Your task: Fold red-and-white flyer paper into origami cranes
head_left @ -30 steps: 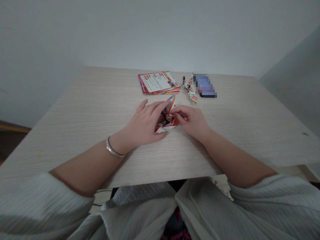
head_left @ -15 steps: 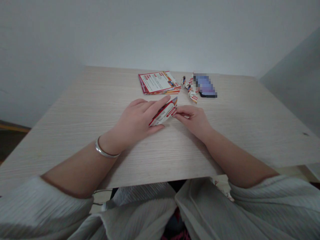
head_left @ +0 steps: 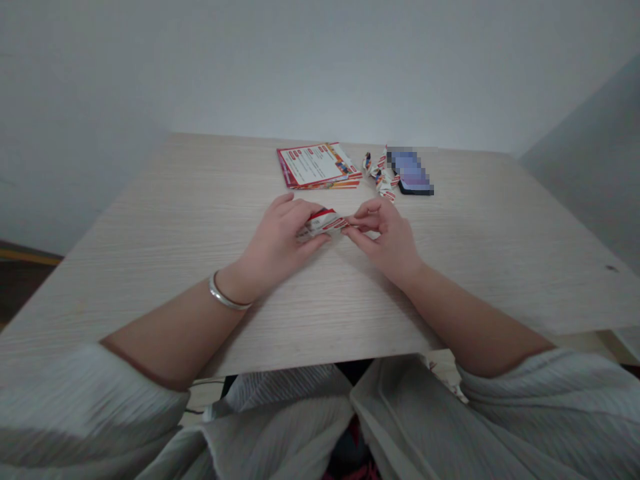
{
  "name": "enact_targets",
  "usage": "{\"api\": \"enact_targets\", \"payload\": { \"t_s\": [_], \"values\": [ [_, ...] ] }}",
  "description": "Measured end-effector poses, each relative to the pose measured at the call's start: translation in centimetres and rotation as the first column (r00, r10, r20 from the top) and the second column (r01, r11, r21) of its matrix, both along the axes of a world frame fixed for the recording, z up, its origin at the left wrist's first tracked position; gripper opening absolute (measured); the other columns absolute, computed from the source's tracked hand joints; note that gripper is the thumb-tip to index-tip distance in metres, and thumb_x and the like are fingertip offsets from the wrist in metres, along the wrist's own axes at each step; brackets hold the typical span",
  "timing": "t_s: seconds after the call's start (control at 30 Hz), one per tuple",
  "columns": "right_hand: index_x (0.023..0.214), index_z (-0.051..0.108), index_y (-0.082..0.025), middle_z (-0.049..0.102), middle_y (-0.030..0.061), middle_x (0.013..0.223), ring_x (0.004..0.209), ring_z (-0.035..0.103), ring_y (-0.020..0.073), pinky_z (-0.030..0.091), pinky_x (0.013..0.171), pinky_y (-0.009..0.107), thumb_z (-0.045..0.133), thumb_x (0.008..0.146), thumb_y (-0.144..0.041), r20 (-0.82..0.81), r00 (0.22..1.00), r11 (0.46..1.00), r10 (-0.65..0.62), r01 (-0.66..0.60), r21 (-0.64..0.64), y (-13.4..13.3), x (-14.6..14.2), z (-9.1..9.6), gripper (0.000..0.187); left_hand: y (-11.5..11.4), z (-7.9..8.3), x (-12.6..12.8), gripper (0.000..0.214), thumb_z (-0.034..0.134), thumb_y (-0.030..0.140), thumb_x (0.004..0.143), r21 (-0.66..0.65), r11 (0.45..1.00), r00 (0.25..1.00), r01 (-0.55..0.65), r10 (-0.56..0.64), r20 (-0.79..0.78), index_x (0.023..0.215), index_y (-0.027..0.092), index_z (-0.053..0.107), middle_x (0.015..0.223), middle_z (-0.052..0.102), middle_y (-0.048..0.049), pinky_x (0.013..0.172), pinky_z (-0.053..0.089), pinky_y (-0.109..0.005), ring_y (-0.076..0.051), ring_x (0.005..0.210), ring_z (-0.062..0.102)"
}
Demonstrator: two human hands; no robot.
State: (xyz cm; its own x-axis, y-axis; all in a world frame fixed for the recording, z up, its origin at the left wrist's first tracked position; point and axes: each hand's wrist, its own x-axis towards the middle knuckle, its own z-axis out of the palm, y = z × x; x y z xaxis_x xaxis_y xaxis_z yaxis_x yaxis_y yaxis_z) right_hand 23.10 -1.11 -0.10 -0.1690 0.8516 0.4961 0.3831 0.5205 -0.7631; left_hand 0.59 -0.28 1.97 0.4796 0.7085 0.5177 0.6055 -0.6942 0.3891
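Right now, in the head view, the person across the pale wooden table (head_left: 200,207) has both hands on one small folded paper (head_left: 324,222), white with red print, in the middle of the tabletop. The left hand (head_left: 277,237) comes in from the left and curls over it: the fingers lie along the paper's far edge, the thumb along its near edge, so the left part sits between them and is partly hidden under the hand. At the other end, the right hand (head_left: 393,240) pinches the narrow right tip, thumb on the near side and forefinger on the far side; its remaining fingers are bent. I can't tell from here whether the paper touches the wood.

On the left wrist is a silver bracelet (head_left: 226,298). Just beyond the hands, toward the far edge, lies a stack of printed leaflets (head_left: 319,167), slightly fanned. To its right are some twisted paper pieces (head_left: 383,180), and just right of those rests a phone (head_left: 414,173), its screen blurred into blocks.
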Motion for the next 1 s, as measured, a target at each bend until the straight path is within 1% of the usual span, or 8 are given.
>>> {"api": "enact_targets", "payload": {
  "t_s": [0.2, 0.37, 0.53, 0.63, 0.73, 0.8, 0.9, 1.0],
  "values": [
    [0.095, 0.069, -0.025, 0.077, 0.0000, 0.091, 0.077, 0.074, 0.0151, 0.060, 0.071, 0.029, 0.067, 0.095, -0.029, 0.086, 0.996, 0.995, 0.039, -0.046, 0.086, -0.5, -0.3, 1.0, 0.005, -0.6, 0.1, 0.4, 0.024, 0.065, 0.045, 0.097, 0.006, 0.999, 0.978, 0.049, -0.049, 0.203, 0.107, 0.023, 0.070, 0.107, 0.079, -0.0045, 0.122, 0.042, -0.051, -0.023, 0.104, 0.071],
    [0.097, 0.073, -0.026, 0.079, 0.0015, 0.097, 0.087, 0.072, 0.0180, 0.061, 0.073, 0.031, 0.069, 0.093, -0.029, 0.139, 0.989, 0.991, 0.046, -0.063, 0.121, -0.4, -0.4, 1.0, 0.007, -0.9, 0.4, 0.3, 0.016, 0.064, 0.038, 0.099, 0.019, 1.000, 0.974, -0.004, -0.001, 0.226, 0.098, 0.026, 0.075, 0.099, 0.081, -0.0014, 0.125, 0.038, -0.056, -0.022, 0.099, 0.073],
    [0.097, 0.073, -0.028, 0.081, 0.0023, 0.101, 0.097, 0.072, 0.0213, 0.060, 0.077, 0.036, 0.068, 0.091, -0.024, 0.141, 0.990, 0.984, 0.007, -0.032, 0.175, 0.1, 0.0, 0.6, 0.008, -0.7, 0.0, 0.2, 0.013, 0.064, 0.035, 0.100, 0.032, 0.999, 0.975, 0.006, -0.013, 0.220, 0.101, 0.030, 0.076, 0.103, 0.081, -0.0013, 0.125, 0.038, -0.057, -0.023, 0.112, 0.072],
    [0.092, 0.071, -0.028, 0.082, 0.0017, 0.103, 0.098, 0.073, 0.0219, 0.057, 0.091, 0.042, 0.069, 0.091, -0.023, 0.145, 0.989, 0.960, -0.007, -0.034, 0.279, 0.3, 0.2, 0.8, 0.005, -0.6, -0.2, 0.2, 0.015, 0.061, 0.033, 0.102, 0.026, 1.000, 0.979, 0.010, -0.015, 0.205, 0.103, 0.030, 0.076, 0.106, 0.080, -0.0012, 0.125, 0.039, -0.058, -0.022, 0.117, 0.071],
    [0.089, 0.069, -0.029, 0.082, 0.0006, 0.100, 0.098, 0.074, 0.0227, 0.052, 0.100, 0.046, 0.069, 0.091, -0.024, 0.179, 0.984, 0.953, -0.019, -0.036, 0.302, 0.3, 0.2, 1.1, 0.005, -0.6, -0.3, 0.3, 0.018, 0.059, 0.034, 0.103, -0.024, 0.999, 0.975, 0.035, -0.029, 0.219, 0.106, 0.029, 0.075, 0.108, 0.080, -0.0016, 0.127, 0.040, -0.056, -0.021, 0.115, 0.072],
    [0.089, 0.069, -0.029, 0.082, 0.0002, 0.098, 0.097, 0.074, 0.0230, 0.051, 0.101, 0.046, 0.069, 0.092, -0.026, 0.188, 0.981, 0.952, -0.039, -0.021, 0.305, 0.2, 0.2, 1.3, 0.004, -0.6, -0.3, 0.3, 0.023, 0.062, 0.039, 0.101, -0.069, 0.995, 0.965, 0.069, -0.049, 0.258, 0.117, 0.027, 0.073, 0.118, 0.079, -0.0056, 0.123, 0.045, -0.053, -0.022, 0.116, 0.072],
    [0.089, 0.070, -0.030, 0.082, 0.0004, 0.096, 0.096, 0.074, 0.0234, 0.050, 0.101, 0.046, 0.070, 0.094, -0.029, 0.179, 0.981, 0.945, -0.070, 0.008, 0.327, 0.2, 0.2, 1.3, 0.005, -0.4, -0.6, 0.4, 0.050, 0.070, 0.052, 0.095, -0.113, 0.987, 0.940, 0.114, -0.070, 0.335, 0.136, 0.023, 0.064, 0.135, 0.072, -0.0131, 0.114, 0.054, -0.047, -0.026, 0.125, 0.069],
    [0.090, 0.071, -0.030, 0.082, 0.0004, 0.096, 0.095, 0.074, 0.0232, 0.051, 0.098, 0.045, 0.069, 0.095, -0.027, 0.171, 0.984, 0.929, -0.058, -0.009, 0.370, 0.2, 0.4, 1.3, 0.006, -0.1, -0.7, 0.4, 0.051, 0.068, 0.055, 0.096, -0.135, 0.983, 0.916, 0.126, -0.063, 0.396, 0.134, 0.021, 0.064, 0.132, 0.072, -0.0139, 0.103, 0.060, -0.042, -0.025, 0.118, 0.071]
  ]
}}
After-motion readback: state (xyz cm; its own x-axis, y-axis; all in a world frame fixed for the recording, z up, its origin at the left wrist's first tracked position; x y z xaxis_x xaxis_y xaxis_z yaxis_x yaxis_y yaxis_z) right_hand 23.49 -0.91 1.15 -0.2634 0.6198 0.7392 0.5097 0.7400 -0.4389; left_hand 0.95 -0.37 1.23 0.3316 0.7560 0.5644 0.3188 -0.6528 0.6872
